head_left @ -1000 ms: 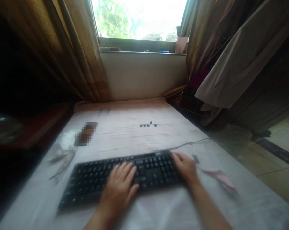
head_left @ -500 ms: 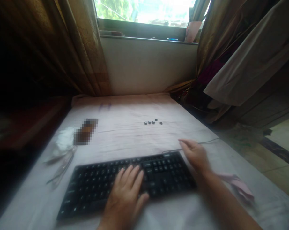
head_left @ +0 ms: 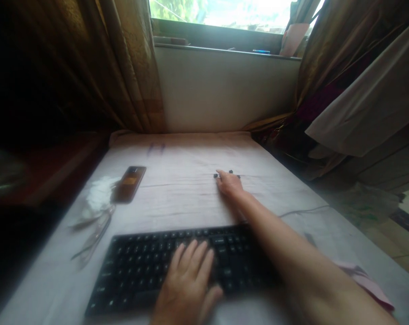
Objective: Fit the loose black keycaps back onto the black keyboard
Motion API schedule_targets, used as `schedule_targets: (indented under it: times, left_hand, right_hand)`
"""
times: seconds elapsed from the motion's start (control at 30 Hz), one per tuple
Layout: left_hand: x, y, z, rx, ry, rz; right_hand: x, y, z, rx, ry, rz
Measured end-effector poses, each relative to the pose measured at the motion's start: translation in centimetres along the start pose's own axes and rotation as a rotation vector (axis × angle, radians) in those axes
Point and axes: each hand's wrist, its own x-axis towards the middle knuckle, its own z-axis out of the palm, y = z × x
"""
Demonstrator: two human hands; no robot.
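My left hand lies with fingers spread on the middle of a black keyboard. Over at the far middle of the cloth, my right hand is held low among small dark pieces that look like loose keycaps. Its index finger and thumb are a little apart, close to one dark piece at the left of the row. The hand covers some of the pieces, and its other fingers are hard to make out. My right forearm crosses the keyboard's right end and hides part of it.
A brown phone lies at left, beside a crumpled white wrapper and glasses-like thin frames. A cable runs off to the right. Pink cloth lies near my right forearm. Curtains flank the window.
My right hand has moved from beside the keyboard's upper right corner forward and left to the small dark pieces. The left hand stays on the keyboard. The view has shifted slightly.
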Motion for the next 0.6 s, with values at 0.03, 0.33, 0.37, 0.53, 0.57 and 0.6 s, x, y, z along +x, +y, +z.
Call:
schedule_targets:
  times: [0.03, 0.33, 0.37, 0.53, 0.57, 0.6]
  left_hand:
    - [0.0, 0.0, 0.0, -0.004, 0.0, 0.001]
    - [-0.2, 0.2, -0.2, -0.021, -0.052, -0.026]
    - [-0.2, 0.2, -0.2, -0.017, -0.049, -0.028]
    - [-0.2, 0.3, -0.3, -0.027, -0.06, -0.038]
    - [-0.2, 0.4, -0.4, -0.035, -0.067, -0.041]
    - [-0.2, 0.4, -0.4, -0.043, -0.073, -0.043]
  right_hand:
    - [0.3, -0.2, 0.1, -0.007, -0.009, 0.007]
    - [0.2, -1.4, -0.2, -0.001, -0.018, -0.001]
    - [0.0, -1.5, -0.4, 0.013, -0.012, -0.01]
    - [-3.8, -1.1, -2.2, 0.144, 0.01, -0.122]
    - [-5.2, -0.9, -2.6, 0.176, 0.003, -0.148]
    - [-6.8, -0.6, -3.0, 0.204, -0.005, -0.165]
